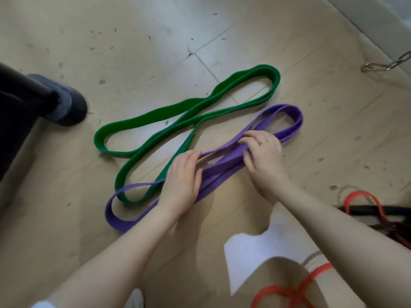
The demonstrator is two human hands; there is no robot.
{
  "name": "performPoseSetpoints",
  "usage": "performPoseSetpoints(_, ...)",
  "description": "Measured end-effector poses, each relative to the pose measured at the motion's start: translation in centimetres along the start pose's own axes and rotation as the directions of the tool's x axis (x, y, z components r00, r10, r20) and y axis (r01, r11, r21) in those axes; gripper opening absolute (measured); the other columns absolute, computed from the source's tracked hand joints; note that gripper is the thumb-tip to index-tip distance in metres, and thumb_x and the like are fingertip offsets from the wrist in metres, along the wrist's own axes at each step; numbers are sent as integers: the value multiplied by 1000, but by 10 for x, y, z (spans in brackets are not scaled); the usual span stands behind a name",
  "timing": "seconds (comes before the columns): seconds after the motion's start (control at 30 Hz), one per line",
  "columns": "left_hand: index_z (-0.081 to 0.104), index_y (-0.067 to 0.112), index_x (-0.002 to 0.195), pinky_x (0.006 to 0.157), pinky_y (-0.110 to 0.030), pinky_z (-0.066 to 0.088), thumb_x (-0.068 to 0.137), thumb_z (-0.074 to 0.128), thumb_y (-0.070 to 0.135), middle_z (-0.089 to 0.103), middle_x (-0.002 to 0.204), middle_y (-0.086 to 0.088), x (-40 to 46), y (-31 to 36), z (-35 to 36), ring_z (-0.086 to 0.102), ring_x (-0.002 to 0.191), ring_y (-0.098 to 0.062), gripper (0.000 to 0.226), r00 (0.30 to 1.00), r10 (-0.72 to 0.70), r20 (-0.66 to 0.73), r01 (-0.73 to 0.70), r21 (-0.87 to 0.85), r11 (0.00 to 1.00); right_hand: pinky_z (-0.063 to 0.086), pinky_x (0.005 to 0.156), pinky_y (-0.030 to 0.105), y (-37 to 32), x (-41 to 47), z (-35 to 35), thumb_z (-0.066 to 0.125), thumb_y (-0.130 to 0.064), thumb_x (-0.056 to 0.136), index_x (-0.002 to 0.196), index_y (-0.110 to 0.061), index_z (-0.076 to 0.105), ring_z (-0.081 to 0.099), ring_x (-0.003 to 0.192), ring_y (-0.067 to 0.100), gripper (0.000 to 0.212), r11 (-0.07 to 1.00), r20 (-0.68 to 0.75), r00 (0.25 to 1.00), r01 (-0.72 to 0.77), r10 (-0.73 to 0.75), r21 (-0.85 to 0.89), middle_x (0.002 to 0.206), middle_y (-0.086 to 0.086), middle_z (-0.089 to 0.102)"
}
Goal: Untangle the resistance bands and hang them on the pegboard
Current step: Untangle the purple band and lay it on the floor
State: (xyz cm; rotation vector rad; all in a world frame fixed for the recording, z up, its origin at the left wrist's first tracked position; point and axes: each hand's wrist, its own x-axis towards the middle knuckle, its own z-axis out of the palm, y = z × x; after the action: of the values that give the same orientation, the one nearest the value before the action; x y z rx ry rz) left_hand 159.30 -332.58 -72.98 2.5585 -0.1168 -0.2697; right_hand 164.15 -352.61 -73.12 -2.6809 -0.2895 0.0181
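A purple resistance band (293, 121) lies folded on the beige floor, running from lower left to upper right. My right hand (263, 156) pinches its strands near the middle, fingers curled round them. My left hand (184, 178) grips the same band a little lower, fingers curled over the strands. A green band (155, 116) lies in long loops to the left and behind; one of its lower loops passes through the purple band's left loop (115, 210). An orange band (289, 292) lies at the bottom right. No pegboard is in view.
Another person's dark slipper and trouser leg (64, 105) stand at the left. A metal chain with a ring (387, 64) lies at the upper right. More orange and black bands (364, 205) are piled at the right edge. A white sock (255, 252) shows below.
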Motion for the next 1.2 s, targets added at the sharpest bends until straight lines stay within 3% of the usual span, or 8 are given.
performPoseSetpoints(0.1, 52, 3, 125, 101, -44, 37, 90, 46, 15, 54, 123, -18, -38, -36, -22, 49, 114, -34, 38, 977, -142, -159, 149, 35, 988, 41, 98, 37, -41, -21, 24, 45, -21, 76, 103, -12, 67, 64, 95, 26, 36, 959, 173, 953, 267, -247, -100, 104, 5, 68)
performPoseSetpoints(0.2, 51, 4, 128, 101, -48, 33, 84, 58, 3, 46, 131, -21, -75, -64, -34, 43, 117, -41, 44, 861, -400, -314, 413, -25, 910, 46, 95, 35, -68, -38, 44, 70, -20, 65, 103, -13, 67, 66, 88, 23, 39, 936, 316, 915, 313, -251, -163, 95, 3, 70)
performPoseSetpoints(0.37, 31, 10, 142, 105, -34, 29, 89, 57, 14, 37, 143, -17, -104, -89, -45, 40, 128, -31, 59, 604, -794, -71, 700, -429, 571, 41, 94, 37, -88, -58, 51, 52, -13, 88, 136, -9, 42, 55, 108, 32, 50, 939, 582, 808, 267, -94, -219, 121, 12, 56)
performPoseSetpoints(0.53, 40, 14, 137, 98, -40, 44, 95, 44, 13, 54, 132, -14, -112, -112, -47, 55, 115, -31, 42, 616, -785, 63, 690, -523, 500, 48, 84, 39, -102, -58, 54, 58, -9, 82, 129, -12, 53, 56, 108, 36, 47, 939, 497, 867, 195, -29, -284, 130, 17, 54)
performPoseSetpoints(0.63, 48, 24, 131, 73, -37, 58, 96, 38, 26, 61, 111, -14, -117, -119, -51, 65, 81, -34, 36, 658, -750, 60, 655, -537, 532, 22, 111, 41, -111, -51, 60, 31, -10, 92, 137, -16, 41, 37, 131, 32, 47, 925, 474, 878, 228, -59, -306, 144, 10, 40)
performPoseSetpoints(0.77, 51, 20, 128, 41, -7, 41, 99, 38, 20, 55, 80, -14, -127, -114, -56, 58, 53, -19, 32, 657, -750, 68, 636, -583, 505, 27, 92, 35, -118, -37, 59, 41, -9, 75, 91, -13, 63, 59, 87, 31, 27, 903, 374, 922, 241, -98, -357, 85, 9, 61)
performPoseSetpoints(1.07, 58, 5, 106, 52, -30, 43, 99, 30, 22, 54, 62, -10, -122, -110, -54, 54, 36, -15, 33, 505, -859, 80, 757, -519, 396, 43, 69, 31, -75, -76, -1, 39, -24, 71, 76, -17, 57, 54, 75, 24, 21, 935, 474, 847, 333, -239, -123, 74, -2, 60)
performPoseSetpoints(1.2, 59, 10, 89, 53, -31, 39, 96, 34, 19, 56, 66, -18, -121, -97, -69, 52, 57, -33, 27, 544, -839, -18, 682, -573, 455, 36, 80, 29, -66, -86, 14, 48, -25, 79, 75, -19, 59, 60, 73, 24, 14, 909, 584, 792, 359, -177, -212, 69, -3, 62)
